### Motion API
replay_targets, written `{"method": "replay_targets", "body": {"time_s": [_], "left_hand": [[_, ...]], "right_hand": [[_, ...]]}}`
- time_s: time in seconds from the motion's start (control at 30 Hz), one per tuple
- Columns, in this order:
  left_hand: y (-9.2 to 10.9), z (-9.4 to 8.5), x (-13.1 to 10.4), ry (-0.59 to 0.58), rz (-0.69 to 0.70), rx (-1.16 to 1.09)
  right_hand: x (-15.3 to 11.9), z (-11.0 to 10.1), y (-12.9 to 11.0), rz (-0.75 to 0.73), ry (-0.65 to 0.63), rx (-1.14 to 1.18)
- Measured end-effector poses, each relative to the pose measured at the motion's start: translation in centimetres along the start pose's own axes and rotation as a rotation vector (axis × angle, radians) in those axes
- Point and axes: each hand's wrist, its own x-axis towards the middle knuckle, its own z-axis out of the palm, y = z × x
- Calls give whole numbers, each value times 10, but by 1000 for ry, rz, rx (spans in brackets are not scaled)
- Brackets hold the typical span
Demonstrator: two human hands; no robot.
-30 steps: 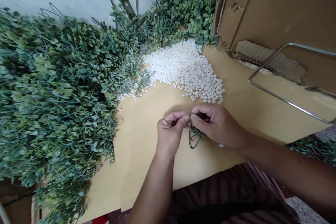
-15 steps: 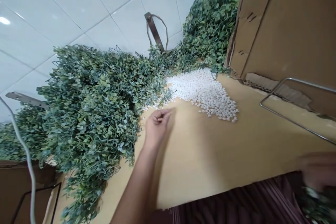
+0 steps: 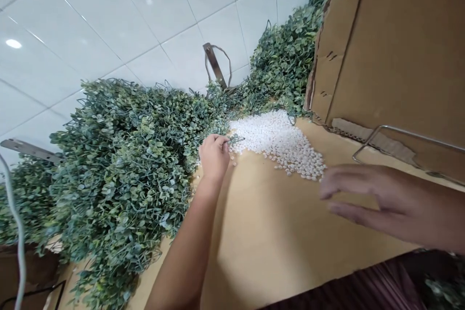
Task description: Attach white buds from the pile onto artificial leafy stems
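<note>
My left hand (image 3: 215,157) is closed, its thumb and forefinger pinched on a small sprig of artificial leaves (image 3: 237,139) beside the leafy heap. The sprig's free end lies over a spread pile of small white round plastic pieces (image 3: 271,131). To the right, my right hand (image 3: 366,193), slightly blurred, hovers over the tan board with thumb and fingers apart and nothing between them. Its fingertips are near the right edge of the white pieces. A large heap of artificial greenery (image 3: 134,155) fills the area left of my left hand.
An upright cardboard box (image 3: 392,58) with a bent metal wire frame (image 3: 417,136) stands on the right. Behind the greenery, a metal bracket (image 3: 215,64) rises against the white tiled wall (image 3: 174,19). A pale cable (image 3: 17,232) hangs at far left. The tan tabletop (image 3: 265,232) spreads before me.
My left hand has moved slightly up to the sprig and pinched it. My right hand has come up from the lower right corner over the board, fingers apart. The view has tilted slightly upward.
</note>
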Motion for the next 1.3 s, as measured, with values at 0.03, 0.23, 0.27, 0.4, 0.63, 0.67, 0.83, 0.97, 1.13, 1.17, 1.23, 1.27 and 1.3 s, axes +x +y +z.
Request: {"method": "replay_targets", "body": {"time_s": [0.03, 0.23, 0.27, 0.4, 0.63, 0.67, 0.83, 0.97, 1.13, 1.17, 1.23, 1.27, 1.3], "left_hand": [[0, -8, -4, 34, 41, -14], [17, -32, -53, 184, 320, -112], [22, -32, -62, 197, 381, -117], [32, -30, -88, 163, 573, -190], [24, -31, -109, -88, 393, -453], [23, -31, -109, -140, 352, -508], [13, -15, -93, -195, 39, -508], [4, 11, -64, -177, -74, -267], [-11, 29, -42, -140, -186, -108], [-14, 30, -40, -146, -185, -105], [-16, 30, -40, -153, -174, -99], [-16, 30, -41, -151, -171, -97], [-16, 30, -42, -145, -168, -94]], "right_hand": [[17, 4, -4, -55, -118, -1], [83, 44, -8, 282, -117, 376], [87, 51, -8, 385, -186, 499], [87, 66, -8, 536, -301, 885], [63, 65, -1, 549, -81, 908], [59, 63, 1, 567, -59, 890], [39, 51, 6, 683, 11, 805], [29, 42, 6, 684, -40, 825], [28, 45, 8, 701, -88, 770], [30, 47, 8, 669, -116, 750], [36, 52, 9, 571, -169, 704], [39, 54, 9, 515, -184, 681], [42, 57, 9, 462, -194, 660]]}}
